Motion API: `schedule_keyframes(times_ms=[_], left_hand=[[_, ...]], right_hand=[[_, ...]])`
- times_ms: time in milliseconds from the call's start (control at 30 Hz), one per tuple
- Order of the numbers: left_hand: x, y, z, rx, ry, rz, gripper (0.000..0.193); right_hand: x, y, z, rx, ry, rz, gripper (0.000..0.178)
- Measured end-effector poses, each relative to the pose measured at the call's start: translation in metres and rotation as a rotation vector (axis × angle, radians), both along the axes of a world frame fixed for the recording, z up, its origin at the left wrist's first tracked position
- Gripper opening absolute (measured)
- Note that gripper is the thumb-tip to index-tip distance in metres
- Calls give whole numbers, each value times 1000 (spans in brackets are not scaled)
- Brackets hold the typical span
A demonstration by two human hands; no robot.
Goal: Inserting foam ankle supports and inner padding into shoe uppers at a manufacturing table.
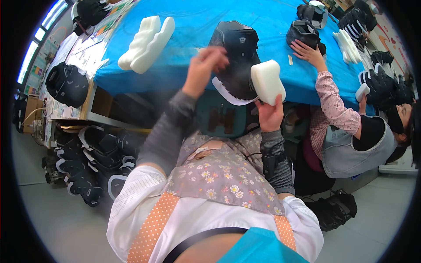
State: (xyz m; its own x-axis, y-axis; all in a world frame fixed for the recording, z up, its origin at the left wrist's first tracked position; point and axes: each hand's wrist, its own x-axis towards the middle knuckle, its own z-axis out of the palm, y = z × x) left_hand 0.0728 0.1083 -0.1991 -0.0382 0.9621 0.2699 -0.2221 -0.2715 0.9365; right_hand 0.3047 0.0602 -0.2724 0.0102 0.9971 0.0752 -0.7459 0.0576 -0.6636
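A black piece like a boot upper (pixel 239 48) lies at the table's near edge. It has a small pale mark, and its white zigzag-edged lower end hangs over the edge. My left hand (pixel 202 70) is raised at its left side, fingers curled but smeared by motion, so I cannot tell whether they grip anything. My right hand (pixel 270 115) holds a white foam block (pixel 266 81) from below, thumb on its near side. The other fingers, partly hidden behind it, reach toward the upper's white edge.
A blue-covered table (pixel 188 22) bears two wavy white foam pieces (pixel 149 44) at left. At right, a co-worker's hand (pixel 309 53) rests on another black upper (pixel 302 33), near more white foam (pixel 347 46). Black and white pieces (pixel 105 149) are piled beneath at left.
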Motion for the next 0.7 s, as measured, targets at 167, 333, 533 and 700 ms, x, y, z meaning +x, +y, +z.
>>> schedule_keyframes(times_ms=[167, 333, 533, 700], left_hand=[[-22, 108, -32, 73, 36, 304, 40], [-16, 107, -12, -60, 136, 70, 47], [-18, 22, -4, 45, -207, 262, 60], [-14, -2, -35, -4, -30, 435, 69]], right_hand=[[-17, -3, 7, -29, -15, -2, 51], [-18, 12, 19, 30, -70, -191, 50], [1, 51, 45, 177, -84, -179, 49], [-3, 92, 47, 32, -282, -209, 47]])
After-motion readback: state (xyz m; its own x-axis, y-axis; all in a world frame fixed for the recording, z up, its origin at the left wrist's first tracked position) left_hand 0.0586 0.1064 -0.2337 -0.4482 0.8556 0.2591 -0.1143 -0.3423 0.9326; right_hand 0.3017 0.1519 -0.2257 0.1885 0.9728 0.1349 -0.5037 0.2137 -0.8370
